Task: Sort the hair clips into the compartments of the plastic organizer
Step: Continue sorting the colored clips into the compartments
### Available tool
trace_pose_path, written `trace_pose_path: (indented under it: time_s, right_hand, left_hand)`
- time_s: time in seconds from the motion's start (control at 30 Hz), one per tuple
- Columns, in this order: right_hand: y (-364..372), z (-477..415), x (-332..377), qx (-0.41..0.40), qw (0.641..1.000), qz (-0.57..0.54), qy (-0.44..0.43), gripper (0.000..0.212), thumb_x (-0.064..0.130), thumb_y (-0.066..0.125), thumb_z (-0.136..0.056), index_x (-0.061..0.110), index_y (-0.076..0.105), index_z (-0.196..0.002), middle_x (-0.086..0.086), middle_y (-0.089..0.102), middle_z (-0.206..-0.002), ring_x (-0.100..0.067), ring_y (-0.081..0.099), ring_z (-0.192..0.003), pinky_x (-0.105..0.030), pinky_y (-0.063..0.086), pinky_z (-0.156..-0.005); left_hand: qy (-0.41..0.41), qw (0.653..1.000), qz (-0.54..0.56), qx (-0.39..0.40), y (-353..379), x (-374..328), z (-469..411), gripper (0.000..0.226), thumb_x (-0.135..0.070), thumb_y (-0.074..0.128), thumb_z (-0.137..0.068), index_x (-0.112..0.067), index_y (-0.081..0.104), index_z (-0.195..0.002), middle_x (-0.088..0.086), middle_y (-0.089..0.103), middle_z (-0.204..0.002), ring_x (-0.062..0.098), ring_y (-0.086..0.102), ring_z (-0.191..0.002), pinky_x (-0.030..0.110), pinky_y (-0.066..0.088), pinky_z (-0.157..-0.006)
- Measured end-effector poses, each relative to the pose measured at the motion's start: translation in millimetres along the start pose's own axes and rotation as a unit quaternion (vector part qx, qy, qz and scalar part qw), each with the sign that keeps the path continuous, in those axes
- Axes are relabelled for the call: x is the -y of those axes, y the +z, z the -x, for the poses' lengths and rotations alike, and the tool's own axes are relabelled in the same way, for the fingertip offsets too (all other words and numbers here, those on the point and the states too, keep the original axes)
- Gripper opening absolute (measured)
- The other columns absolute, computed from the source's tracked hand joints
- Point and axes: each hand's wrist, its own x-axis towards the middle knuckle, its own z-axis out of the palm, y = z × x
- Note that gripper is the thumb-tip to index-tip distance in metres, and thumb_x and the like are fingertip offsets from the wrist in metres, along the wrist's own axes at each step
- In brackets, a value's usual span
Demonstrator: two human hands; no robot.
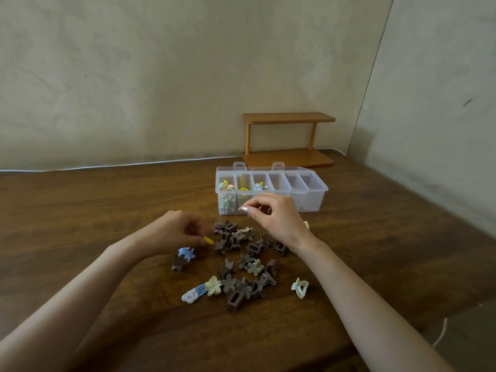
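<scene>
A clear plastic organizer (312,196) with several compartments stands open on the wooden table; its three left compartments hold coloured clips. In front of it lies a scattered pile of brown and beige hair clips (243,260). My left hand (174,232) pinches a small yellow clip (208,240) at the pile's left edge. My right hand (271,213) hovers just in front of the organizer, fingers curled with thumb and forefinger together; nothing shows between them. A blue star clip (186,253), a white bunny clip (192,294) and a pale mint claw clip (300,287) lie around the pile.
A small wooden two-tier shelf (288,139) stands behind the organizer against the wall. A thin white cable (120,165) runs along the table's back edge. The table's right edge (456,304) drops off at the lower right.
</scene>
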Motion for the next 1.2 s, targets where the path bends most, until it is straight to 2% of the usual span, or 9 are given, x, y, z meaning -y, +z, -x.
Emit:
trace_pose_path:
  time_s: [0.13,0.3,0.47,0.53,0.67,0.77,0.9,1.03,1.2]
  right_hand:
    - [-12.1,-0.7,-10.8,-0.036,0.999,-0.001,0.023,0.012,0.02,0.063,-0.089,0.015,0.073,-0.093,0.007,0.07,-0.092,-0.002,0.06,-0.086,-0.01,0.042,-0.07]
    - [-22.2,-3.7,-25.5,-0.084,0.995,0.024,0.036,0.013,0.018,0.061,-0.09,0.014,0.072,-0.095,0.004,0.069,-0.089,-0.003,0.058,-0.079,-0.013,0.043,-0.067]
    - [-23.3,-5.4,-33.3,-0.102,0.994,0.032,0.038,0.013,0.02,0.061,-0.09,0.013,0.072,-0.095,0.005,0.068,-0.084,-0.009,0.061,-0.081,-0.022,0.049,-0.071]
    - [-24.3,-5.2,-35.9,-0.113,0.992,0.031,0.042,0.014,0.021,0.061,-0.091,0.013,0.071,-0.098,0.004,0.068,-0.085,-0.011,0.063,-0.083,-0.026,0.052,-0.074]
    - [-23.5,-3.9,-40.6,-0.125,0.99,0.047,0.042,0.015,0.022,0.06,-0.091,0.013,0.071,-0.098,0.003,0.068,-0.085,-0.011,0.063,-0.08,-0.029,0.054,-0.073]
    - [-23.5,-4.5,-41.5,-0.127,0.99,0.056,0.035,0.016,0.023,0.06,-0.091,0.014,0.071,-0.099,0.003,0.069,-0.084,-0.011,0.064,-0.08,-0.028,0.053,-0.071]
    - [-26.2,-7.1,-41.5,-0.139,0.988,0.061,0.017,0.012,0.02,0.06,-0.091,0.016,0.07,-0.095,0.009,0.065,-0.081,-0.007,0.061,-0.077,-0.017,0.046,-0.066]
    - [-27.1,-7.1,-40.1,-0.144,0.987,0.064,0.005,0.012,0.018,0.059,-0.091,0.015,0.071,-0.095,0.009,0.065,-0.08,-0.006,0.061,-0.075,-0.019,0.05,-0.066]
    - [-26.9,-6.3,-38.0,-0.144,0.988,0.061,0.0,0.013,0.018,0.06,-0.091,0.014,0.071,-0.097,0.004,0.068,-0.084,-0.008,0.062,-0.078,-0.021,0.052,-0.068]
  left_hand:
    - [-0.013,0.997,0.019,-0.068,-4.3,0.8,0.5,0.009,-0.025,0.07,-0.078,-0.022,0.061,-0.081,-0.007,0.066,-0.082,0.004,0.063,-0.076,0.018,0.05,-0.065]
    - [0.005,0.982,0.037,-0.183,-16.6,-7.4,-6.6,0.01,-0.02,0.071,-0.077,-0.021,0.061,-0.079,-0.007,0.063,-0.077,0.004,0.058,-0.072,0.012,0.038,-0.058]
    - [0.046,0.968,0.032,-0.244,-27.2,-33.5,-41.5,0.009,-0.017,0.07,-0.079,-0.016,0.064,-0.085,-0.007,0.062,-0.079,0.001,0.056,-0.073,0.011,0.039,-0.062]
    - [0.051,0.965,0.021,-0.255,-26.6,-47.4,-64.0,0.01,-0.018,0.07,-0.079,-0.015,0.064,-0.086,-0.006,0.062,-0.081,0.006,0.056,-0.075,0.017,0.044,-0.066]
    - [0.031,0.969,-0.036,-0.243,-16.0,-66.6,-108.9,0.011,-0.025,0.07,-0.08,-0.017,0.066,-0.086,0.0,0.061,-0.096,0.019,0.057,-0.097,0.036,0.05,-0.08]
    - [0.019,0.963,-0.084,-0.255,-6.3,-72.5,-134.2,0.013,-0.031,0.069,-0.08,-0.019,0.068,-0.085,0.005,0.061,-0.108,0.023,0.05,-0.108,0.038,0.046,-0.085]
    - [0.017,0.966,-0.088,-0.244,3.3,-75.0,-148.7,0.022,-0.037,0.066,-0.081,-0.016,0.068,-0.087,0.008,0.059,-0.112,0.024,0.049,-0.11,0.04,0.046,-0.088]
    - [0.032,0.961,-0.068,-0.267,2.7,-68.0,-142.4,0.021,-0.038,0.064,-0.083,-0.018,0.066,-0.088,0.006,0.058,-0.109,0.024,0.049,-0.107,0.043,0.046,-0.088]
    - [0.055,0.956,-0.055,-0.283,-1.8,-52.2,-120.9,0.014,-0.031,0.062,-0.085,-0.019,0.064,-0.092,0.003,0.058,-0.105,0.021,0.049,-0.103,0.035,0.043,-0.083]
